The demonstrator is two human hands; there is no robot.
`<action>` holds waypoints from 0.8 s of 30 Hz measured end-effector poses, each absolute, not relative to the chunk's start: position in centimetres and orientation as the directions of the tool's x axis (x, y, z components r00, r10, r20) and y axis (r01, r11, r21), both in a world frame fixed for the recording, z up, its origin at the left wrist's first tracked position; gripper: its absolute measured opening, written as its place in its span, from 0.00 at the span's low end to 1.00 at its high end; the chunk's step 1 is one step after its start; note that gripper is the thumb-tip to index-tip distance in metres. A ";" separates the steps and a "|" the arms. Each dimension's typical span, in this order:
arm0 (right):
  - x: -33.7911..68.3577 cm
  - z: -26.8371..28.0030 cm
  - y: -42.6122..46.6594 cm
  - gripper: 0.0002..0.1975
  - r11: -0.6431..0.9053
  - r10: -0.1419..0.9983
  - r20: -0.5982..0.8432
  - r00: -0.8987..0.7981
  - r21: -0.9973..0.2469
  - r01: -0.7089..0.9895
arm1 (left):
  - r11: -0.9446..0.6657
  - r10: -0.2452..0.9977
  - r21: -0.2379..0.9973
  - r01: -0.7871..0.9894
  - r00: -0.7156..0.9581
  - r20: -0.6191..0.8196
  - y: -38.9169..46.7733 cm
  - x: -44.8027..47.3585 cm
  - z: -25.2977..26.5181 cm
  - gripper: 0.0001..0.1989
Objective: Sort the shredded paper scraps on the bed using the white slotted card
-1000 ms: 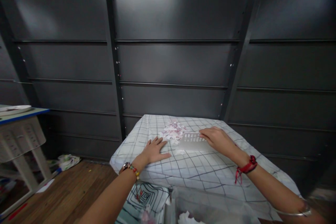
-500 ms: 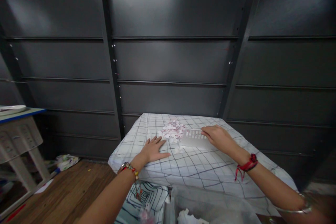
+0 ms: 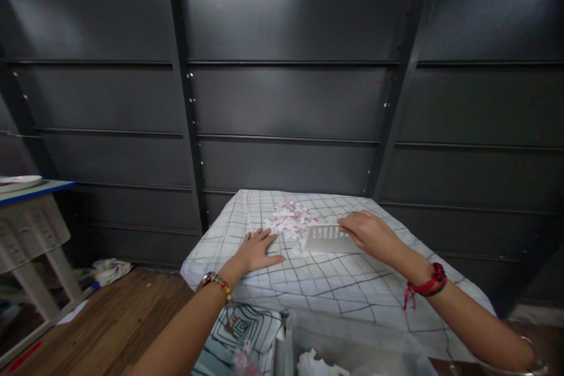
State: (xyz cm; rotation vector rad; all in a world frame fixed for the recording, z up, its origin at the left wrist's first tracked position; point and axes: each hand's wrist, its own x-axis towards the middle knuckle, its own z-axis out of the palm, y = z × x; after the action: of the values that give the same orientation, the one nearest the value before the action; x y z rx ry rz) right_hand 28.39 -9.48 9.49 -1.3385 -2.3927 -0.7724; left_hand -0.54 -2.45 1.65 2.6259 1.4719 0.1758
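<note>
My right hand pinches the upper edge of a flat whitish plastic piece with a row of slots. It stands tilted on the cloth, its left end near a heap of white and pinkish paper scraps; its exact kind I cannot tell. My left hand lies flat on the white checked cloth, fingers spread, just to the near left of the heap. That hand holds nothing.
Below the cloth's front edge stands a clear plastic bin with white paper pieces inside. Beside it lies a patterned fabric. A dark panelled wall rises behind, and a blue-edged desk stands left.
My right hand has drawn the slotted piece slightly toward me, and its tilt has changed a little. My left hand stays flat in the same place.
</note>
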 end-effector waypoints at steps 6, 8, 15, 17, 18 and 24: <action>29.5 10.3 -10.3 0.12 0.426 0.691 0.471 -0.549 0.348 0.835 | -0.531 0.845 0.157 0.833 0.533 0.030 -2.7 -0.6 2.2 0.39; 30.0 10.4 -10.5 0.11 0.428 0.684 0.480 -0.549 0.344 0.836 | -0.529 0.847 0.159 0.833 0.531 0.034 -2.7 -0.6 2.2 0.39; 30.4 9.8 -10.5 0.11 0.405 0.653 0.521 -0.550 0.374 0.834 | -0.523 0.851 0.159 0.838 0.523 0.043 -2.6 -0.6 2.0 0.38; 30.3 9.7 -10.6 0.12 0.420 0.642 0.519 -0.564 0.378 0.825 | -0.525 0.850 0.162 0.835 0.525 0.051 -2.5 -0.6 1.8 0.39; 30.2 9.8 -10.7 0.12 0.428 0.637 0.520 -0.569 0.375 0.822 | -0.527 0.849 0.164 0.834 0.525 0.055 -2.5 -0.6 1.8 0.39; 29.8 9.8 -11.5 0.13 0.463 0.623 0.539 -0.567 0.330 0.822 | -0.527 0.848 0.170 0.833 0.527 0.049 -2.4 -0.7 1.6 0.39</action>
State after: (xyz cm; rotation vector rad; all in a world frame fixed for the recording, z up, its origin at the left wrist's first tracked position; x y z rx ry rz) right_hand 29.77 -11.47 9.76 -1.2230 -2.3742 -0.8130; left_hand -0.66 -2.38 1.65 2.6334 1.4573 0.1897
